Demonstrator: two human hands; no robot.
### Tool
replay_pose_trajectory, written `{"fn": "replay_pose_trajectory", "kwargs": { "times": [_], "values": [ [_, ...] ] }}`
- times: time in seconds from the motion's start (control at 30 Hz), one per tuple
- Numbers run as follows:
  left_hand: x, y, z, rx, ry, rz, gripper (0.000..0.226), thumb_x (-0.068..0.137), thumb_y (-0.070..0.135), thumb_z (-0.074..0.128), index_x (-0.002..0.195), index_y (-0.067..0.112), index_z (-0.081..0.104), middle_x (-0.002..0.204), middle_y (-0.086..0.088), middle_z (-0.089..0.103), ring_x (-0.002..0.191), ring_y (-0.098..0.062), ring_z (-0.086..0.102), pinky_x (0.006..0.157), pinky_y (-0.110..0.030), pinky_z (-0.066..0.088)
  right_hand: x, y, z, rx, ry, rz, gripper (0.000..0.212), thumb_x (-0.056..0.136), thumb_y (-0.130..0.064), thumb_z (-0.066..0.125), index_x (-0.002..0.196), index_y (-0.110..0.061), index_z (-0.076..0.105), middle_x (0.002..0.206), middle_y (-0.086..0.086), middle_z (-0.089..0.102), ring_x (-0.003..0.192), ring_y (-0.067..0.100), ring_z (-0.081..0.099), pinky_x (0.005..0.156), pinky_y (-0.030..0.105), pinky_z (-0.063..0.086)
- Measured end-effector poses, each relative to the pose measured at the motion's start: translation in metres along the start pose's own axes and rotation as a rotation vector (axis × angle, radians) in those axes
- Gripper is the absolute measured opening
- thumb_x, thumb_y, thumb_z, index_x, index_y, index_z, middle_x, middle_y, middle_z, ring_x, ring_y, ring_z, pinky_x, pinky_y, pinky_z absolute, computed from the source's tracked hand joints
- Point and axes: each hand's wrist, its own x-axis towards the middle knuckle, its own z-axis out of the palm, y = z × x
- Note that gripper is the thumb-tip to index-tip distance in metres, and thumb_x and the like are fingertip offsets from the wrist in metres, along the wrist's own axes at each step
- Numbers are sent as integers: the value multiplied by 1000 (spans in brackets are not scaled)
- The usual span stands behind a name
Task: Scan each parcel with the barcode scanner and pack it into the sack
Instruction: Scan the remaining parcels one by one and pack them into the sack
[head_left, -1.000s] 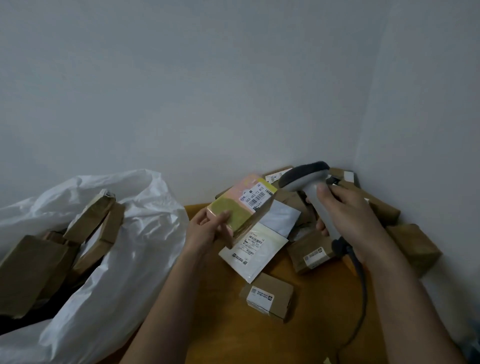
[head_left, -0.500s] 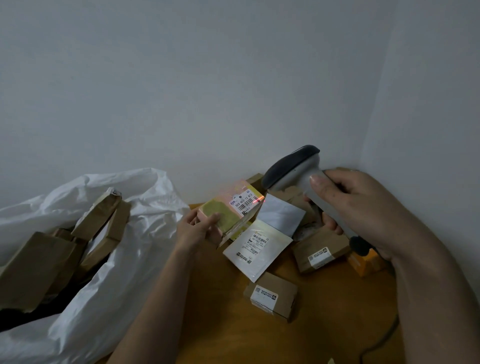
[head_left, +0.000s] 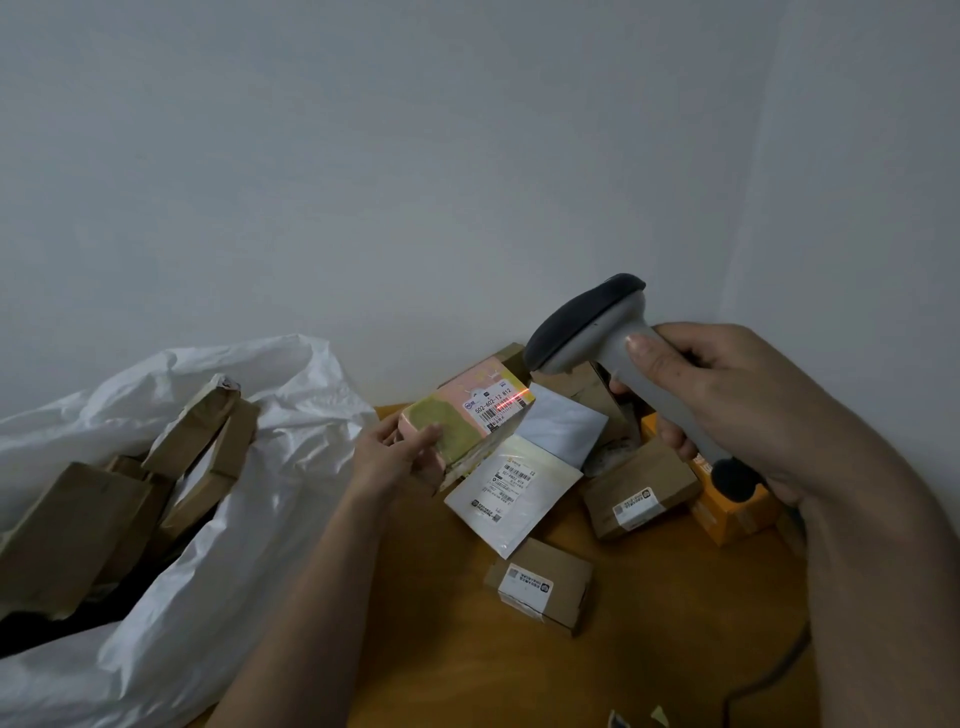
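Head view: left hand (head_left: 400, 457) grips pink-yellow parcel (head_left: 462, 423) (red scan line on label); right hand (head_left: 727, 405) clasps barcode scanner (head_left: 597, 332) beside white sack (head_left: 249, 499).

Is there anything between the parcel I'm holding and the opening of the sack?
Nothing visible blocks it. The left hand holds the pink parcel just right of the white sack, whose mouth gapes open, with brown parcels already inside it.
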Motion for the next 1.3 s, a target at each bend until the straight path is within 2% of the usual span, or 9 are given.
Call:
{"fn": "replay_pose_trajectory", "kwargs": {
  "times": [0.17,0.33,0.43,0.53,0.63,0.73,0.9,1.0,1.3],
  "values": [
    [-13,5,5,-27,-11,-2,32,78,5,77,109,6,68,103,-12,73,77,-19,73,58,-26,56,1,5,0,28,-17,10,35,98,-46,46,90,-20,67,64,11,65,55,22,58,59,39,49],
    [-29,13,7,-50,-3,14,28,81,5,74,109,6,68,104,-13,71,71,-15,71,56,-22,54,7,11,8,92,25,28,36,98,-49,46,96,-21,67,59,3,65,57,19,60,59,38,49],
    [-44,22,5,-105,77,54,29,81,2,73,110,4,67,107,-14,70,76,-18,72,59,-25,57,18,16,21,167,86,91,37,98,-51,46,95,-21,67,52,0,63,50,10,59,56,32,47],
    [-64,32,-8,-78,199,186,30,80,3,75,109,9,67,109,-12,71,93,-24,71,73,-33,59,27,26,42,350,75,192,32,91,-46,63,94,-15,71,53,1,62,51,11,58,55,29,47],
    [-92,43,-30,-21,367,330,40,78,4,79,115,12,66,104,-4,71,89,-12,71,64,-20,56,32,35,71,525,31,298,27,81,-34,77,94,-11,71,67,7,65,56,14,58,57,33,50],
    [-119,53,-62,133,549,460,44,77,9,81,117,17,65,111,-3,66,93,-8,69,66,-22,58,37,36,106,703,-66,371,14,81,-20,77,87,-9,73,74,9,70,49,9,54,53,29,49],
    [-147,64,-117,528,776,645,52,68,6,85,113,15,61,127,-4,44,117,-16,49,95,-24,52,34,30,162,815,-152,417,10,80,-5,76,85,-5,68,81,15,68,50,10,55,46,23,48],
    [-141,71,-145,766,828,683,55,62,11,90,111,13,64,132,-10,44,125,-31,41,102,-42,46,29,26,185,783,-162,421,17,78,-7,78,90,-4,67,82,17,69,51,11,57,49,26,50],
    [-83,71,-238,1358,699,606,45,64,7,82,104,13,64,144,-11,42,127,-46,27,94,-57,43,44,6,252,804,18,358,15,85,-8,72,98,-9,66,89,9,76,53,8,57,53,27,50]
  ]
}}
